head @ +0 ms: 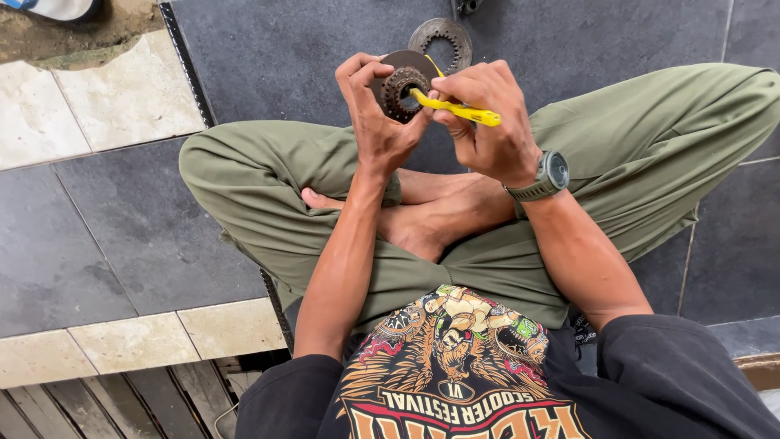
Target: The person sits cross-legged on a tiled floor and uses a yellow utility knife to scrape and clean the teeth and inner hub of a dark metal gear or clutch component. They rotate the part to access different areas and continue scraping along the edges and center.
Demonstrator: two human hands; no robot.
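1. Above the crossed legs, both hands are raised close together over the dark floor tiles, with nothing under them but the person's lap.
2. The left hand (375,114) is clamped on a rusty toothed hub (404,88) set on a dark round disc; thumb and fingers wrap the disc's left rim, and its flat face is turned up toward the person.
3. The right hand (487,122) is closed on a yellow tool (455,108), pinched between thumb and fingers.
4. The tool's long axis runs from lower right, where its end pokes out past the knuckles, up and left to its tip, which sits at the hub's toothed edge. I cannot tell whether the tip is inside the bore or just touching the teeth.
5. So the hub lies just left of the right hand and is already in the left hand's grip; the left hand is the nearer one, and the two hands nearly touch.
6. Beyond the hands, toward the far edge of the tile, a second toothed ring (443,38) lies flat on the floor, apart from both hands.
7. A wristwatch (548,175) sits on the right wrist.
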